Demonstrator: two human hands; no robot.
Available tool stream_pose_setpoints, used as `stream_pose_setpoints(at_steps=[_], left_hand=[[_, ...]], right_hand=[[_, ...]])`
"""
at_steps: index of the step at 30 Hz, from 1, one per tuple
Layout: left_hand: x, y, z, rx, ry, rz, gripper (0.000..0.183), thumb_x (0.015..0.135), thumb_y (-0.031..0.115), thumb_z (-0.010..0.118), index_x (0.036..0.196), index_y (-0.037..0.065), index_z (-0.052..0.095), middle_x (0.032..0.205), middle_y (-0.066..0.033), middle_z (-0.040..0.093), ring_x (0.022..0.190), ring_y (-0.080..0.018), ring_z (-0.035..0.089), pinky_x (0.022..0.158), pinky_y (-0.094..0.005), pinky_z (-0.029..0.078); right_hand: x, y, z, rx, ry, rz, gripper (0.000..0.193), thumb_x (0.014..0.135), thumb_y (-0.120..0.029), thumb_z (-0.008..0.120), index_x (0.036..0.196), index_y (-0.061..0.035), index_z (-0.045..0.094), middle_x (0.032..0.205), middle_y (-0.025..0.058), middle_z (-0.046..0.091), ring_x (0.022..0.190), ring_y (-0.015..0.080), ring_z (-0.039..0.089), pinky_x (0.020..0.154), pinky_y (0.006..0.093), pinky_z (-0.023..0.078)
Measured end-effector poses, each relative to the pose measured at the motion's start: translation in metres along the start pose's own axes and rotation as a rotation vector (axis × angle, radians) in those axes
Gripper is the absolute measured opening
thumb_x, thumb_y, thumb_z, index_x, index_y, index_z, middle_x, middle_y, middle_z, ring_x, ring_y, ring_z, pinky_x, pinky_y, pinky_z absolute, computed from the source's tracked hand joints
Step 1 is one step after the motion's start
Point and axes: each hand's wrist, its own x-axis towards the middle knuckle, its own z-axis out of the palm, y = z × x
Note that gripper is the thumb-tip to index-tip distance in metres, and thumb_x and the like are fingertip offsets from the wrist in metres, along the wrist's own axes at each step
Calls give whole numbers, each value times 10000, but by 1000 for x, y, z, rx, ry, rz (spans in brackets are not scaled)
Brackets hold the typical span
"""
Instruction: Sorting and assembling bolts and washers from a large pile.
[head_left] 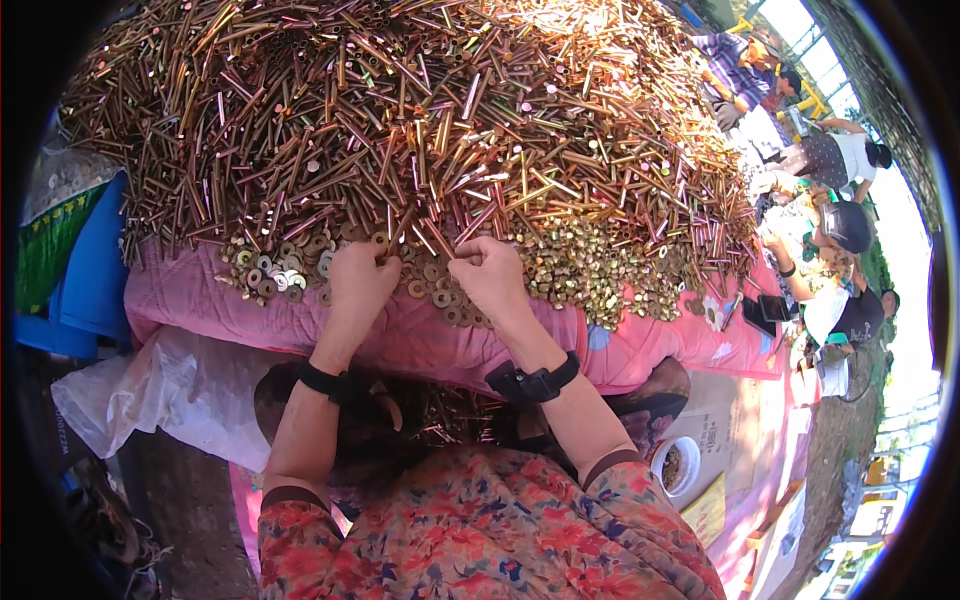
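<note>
My left hand [362, 282] is closed in a pinch at the near edge of a large heap of thin coppery metal tubes [400, 130]. Whatever its fingertips hold is too small to make out; a washer and tube ends lie right beside them. My right hand [492, 280] also pinches, a short way to the right. A tube [436, 240] ends close to its fingertips, but I cannot tell if it is gripped. Between and below the hands lie loose flat washers [440, 290]. To the right of my right hand spreads a bed of small golden nuts [585, 265].
A pink quilted cloth [240, 315] lies under the heap. At left are a blue container [92, 270] and a clear plastic bag [170, 390]. A white bucket [678, 466] stands at lower right. A dark phone-like object [768, 308] lies at the right edge. Several people sit beyond it.
</note>
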Motion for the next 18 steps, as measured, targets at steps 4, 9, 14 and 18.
stream_pose_setpoints(at_steps=[4, 9, 14, 18], left_hand=[[-9, -20, -4, -450, -118, -197, 314, 757, 249, 648, 842, -53, 667, 656, -96, 631, 559, -174, 592, 539, -287, 466], [-17, -3, -6, -812, -199, -315, 351, 851, 286, 616, 913, -57, 653, 718, -46, 623, 574, -86, 551, 528, -226, 449], [-19, -9, -2, -893, -259, -249, 308, 895, 256, 581, 886, -47, 636, 724, -59, 627, 576, -84, 558, 525, -216, 453], [-18, -19, -4, -956, -185, -345, 285, 908, 261, 554, 884, -15, 624, 682, -54, 619, 519, -77, 537, 446, -202, 395]], right_hand=[[-18, -14, -2, 503, -35, 305, 186, 789, -81, 631, 951, 4, 595, 690, 4, 599, 533, 47, 527, 473, 175, 417], [-32, -21, 23, 656, -22, 255, 198, 799, -80, 644, 960, 19, 586, 740, 28, 609, 573, 63, 547, 496, 178, 427], [-37, -7, 59, 323, -177, -246, 226, 833, -138, 637, 976, 25, 575, 750, 93, 625, 640, 164, 618, 597, 274, 499], [-25, -25, 43, -248, 7, -298, 180, 823, -143, 630, 930, -5, 583, 863, 151, 620, 744, 216, 624, 646, 312, 479]])
